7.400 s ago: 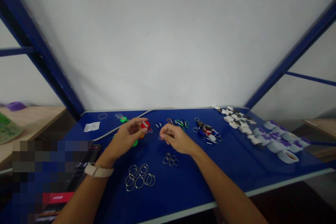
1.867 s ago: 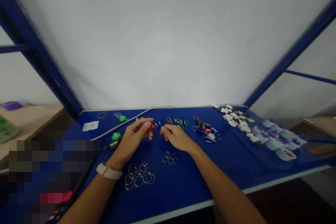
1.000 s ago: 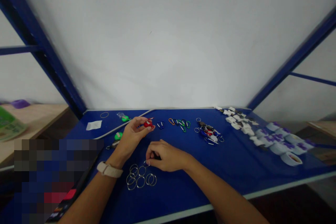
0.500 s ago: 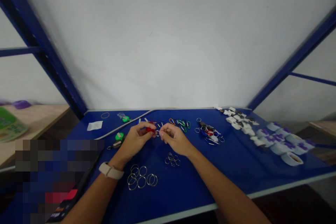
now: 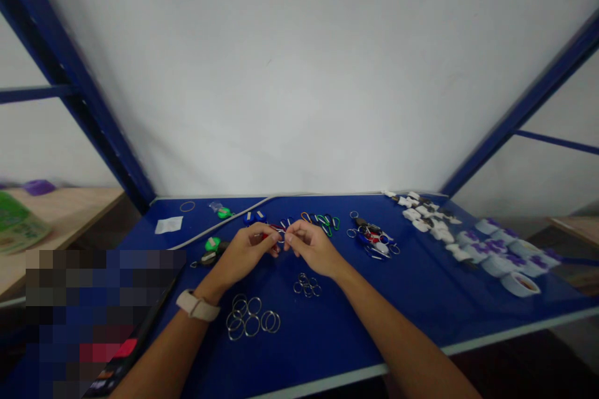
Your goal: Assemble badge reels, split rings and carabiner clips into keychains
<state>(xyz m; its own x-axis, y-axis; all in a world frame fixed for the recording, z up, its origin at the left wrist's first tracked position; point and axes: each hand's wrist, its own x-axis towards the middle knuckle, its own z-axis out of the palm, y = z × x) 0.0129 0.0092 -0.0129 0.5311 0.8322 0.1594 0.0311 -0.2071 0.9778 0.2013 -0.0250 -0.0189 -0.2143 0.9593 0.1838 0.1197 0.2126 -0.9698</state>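
Observation:
My left hand [image 5: 250, 250] is closed in a pinch on a small red key reel [image 5: 266, 235], mostly covered by the fingers. Close beside it, my right hand [image 5: 311, 247] pinches a small metal split ring [image 5: 281, 236] that shows between the two hands. Whether the ring is threaded on the red piece I cannot make out. Below the hands lie a cluster of small split rings [image 5: 307, 286] and a group of larger rings [image 5: 253, 318]. Just beyond the fingers are several coloured carabiners [image 5: 322, 222] and blue reels [image 5: 254, 217].
To the right is a pile of reels with rings [image 5: 374, 238]. White pieces [image 5: 428, 215] and white-and-purple tape rolls [image 5: 508, 252] fill the far right. Green reels [image 5: 213, 243], a white cable [image 5: 201, 235] and a paper slip [image 5: 169, 224] lie left on the blue table [image 5: 327, 336].
My left fingers have curled down around the red key reel, which now shows less. The blue reels behind have come into view. My right hand has hardly moved.

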